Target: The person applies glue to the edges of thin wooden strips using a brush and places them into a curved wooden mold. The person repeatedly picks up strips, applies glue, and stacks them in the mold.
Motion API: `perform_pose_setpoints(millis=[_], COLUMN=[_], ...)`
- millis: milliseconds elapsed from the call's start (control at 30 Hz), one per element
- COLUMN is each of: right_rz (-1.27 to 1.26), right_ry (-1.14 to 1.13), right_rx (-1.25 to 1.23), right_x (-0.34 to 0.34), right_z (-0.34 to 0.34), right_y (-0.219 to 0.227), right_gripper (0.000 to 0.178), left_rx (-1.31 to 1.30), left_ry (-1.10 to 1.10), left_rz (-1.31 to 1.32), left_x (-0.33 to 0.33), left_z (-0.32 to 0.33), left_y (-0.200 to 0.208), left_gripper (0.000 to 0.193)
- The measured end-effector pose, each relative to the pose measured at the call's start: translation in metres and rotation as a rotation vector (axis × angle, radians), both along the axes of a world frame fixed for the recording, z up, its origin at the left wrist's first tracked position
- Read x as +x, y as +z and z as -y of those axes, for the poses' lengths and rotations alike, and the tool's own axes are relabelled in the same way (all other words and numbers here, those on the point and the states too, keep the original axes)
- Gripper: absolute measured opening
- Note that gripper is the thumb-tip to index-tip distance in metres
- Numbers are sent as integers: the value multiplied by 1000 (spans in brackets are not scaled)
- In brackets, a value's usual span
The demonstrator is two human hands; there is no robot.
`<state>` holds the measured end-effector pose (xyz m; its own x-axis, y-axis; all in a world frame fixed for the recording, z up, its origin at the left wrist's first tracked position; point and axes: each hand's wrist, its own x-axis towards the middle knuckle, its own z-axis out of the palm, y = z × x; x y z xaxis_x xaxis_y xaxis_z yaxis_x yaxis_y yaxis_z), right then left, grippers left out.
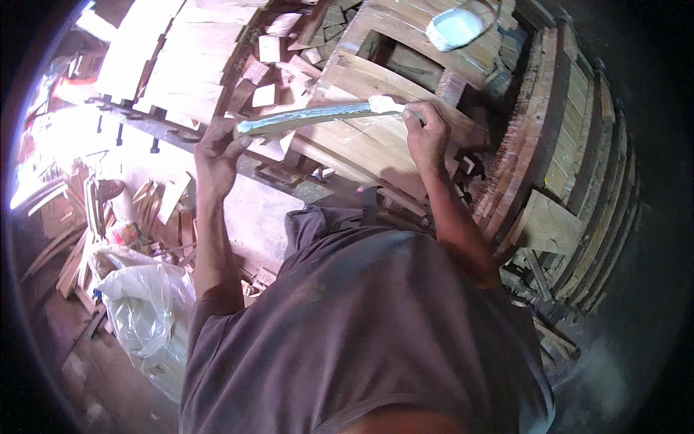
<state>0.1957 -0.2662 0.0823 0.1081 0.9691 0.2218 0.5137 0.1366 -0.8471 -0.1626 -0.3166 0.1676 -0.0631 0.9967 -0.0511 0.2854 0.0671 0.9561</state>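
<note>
A narrow wooden strip [311, 119] stretches between my two hands above the workbench, its upper face coated with pale, wet-looking glue. My left hand [219, 148] grips its left end, thumb and fingers closed round it. At the other end my right hand [428, 130] pinches the strip between thumb and fingers. Just left of those fingers sits a thick white lump [384, 105] on the strip; whether it is glue or something else I cannot tell. Beneath the strip lie pale wooden boards [361, 145]. A white tub [459, 29] with whitish contents stands at the back right.
Wood offcuts [271, 49] are heaped at the back, beside light boards [191, 54]. Long planks [578, 137] are stacked on the right. At left are a metal clamp bar [144, 119], thin wood strips [87, 210] and a clear plastic bag [148, 304].
</note>
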Motion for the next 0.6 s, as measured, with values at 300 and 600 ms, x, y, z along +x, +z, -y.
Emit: perform_pose_setpoints(millis=[300, 600], right_rz=[-205, -539], right_ry=[388, 343], right_rx=[273, 70], right_x=[-102, -130], right_z=[10, 10], right_y=[107, 126], right_gripper=[15, 15], left_rx=[3, 61], left_ry=[17, 27], left_rz=[-4, -33], left_x=[16, 13], left_z=[0, 7], left_y=[17, 11], left_gripper=[26, 28])
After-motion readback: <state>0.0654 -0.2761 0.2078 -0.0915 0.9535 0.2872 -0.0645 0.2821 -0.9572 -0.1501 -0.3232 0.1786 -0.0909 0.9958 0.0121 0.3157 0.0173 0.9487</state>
